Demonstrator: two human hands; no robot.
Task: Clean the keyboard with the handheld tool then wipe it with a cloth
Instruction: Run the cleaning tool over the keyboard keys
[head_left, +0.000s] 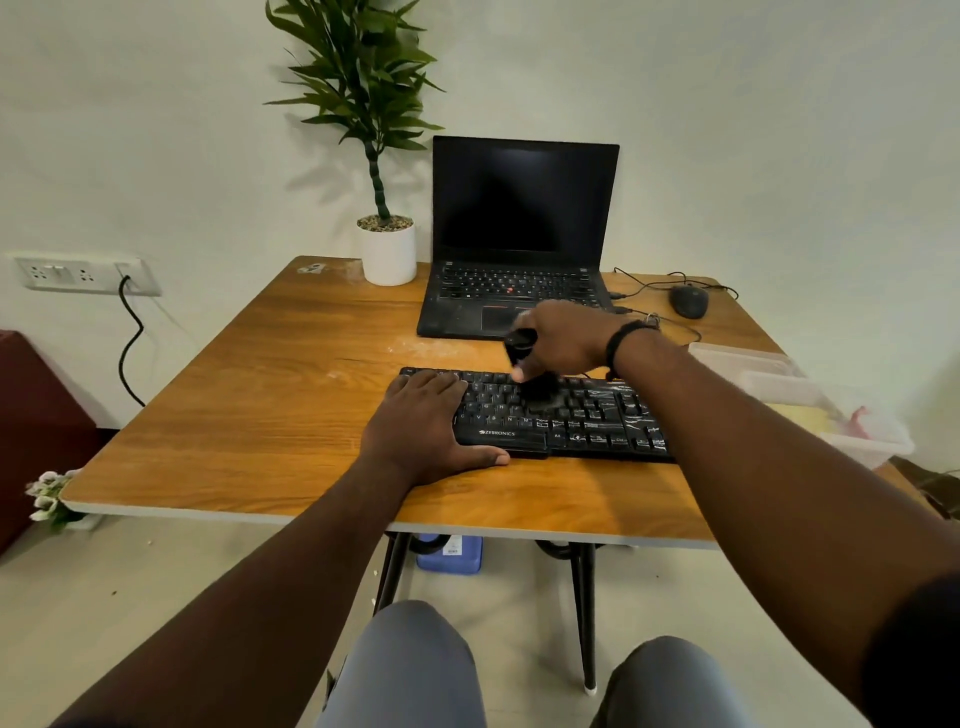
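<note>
We are sitting with our knees (415, 670) under the near edge of the wooden desk (249, 395), both bare forearms reaching forward over it. Our left hand (426, 423) is lying flat with straight, relaxed fingers spread over the left end of the black keyboard (587, 421), the thumb stretching along its front edge, palm down and holding nothing. The keyboard is lying across the middle of the desk, its right-hand keys streaked with white marks. Our right hand (563, 340), a dark band on its wrist, is hovering above the keyboard's middle rows with fingers curled round a small black handheld tool (522, 345); the tool's dark lower end is meeting the keys, though it is blurred. To our right, clear plastic containers (810, 395) are sitting at the desk's edge. Further back, an open laptop (519, 234) with a dark screen is standing just beyond the keyboard, a wired mouse (690, 301) to its right and a potted plant (387, 249) to its left.
</note>
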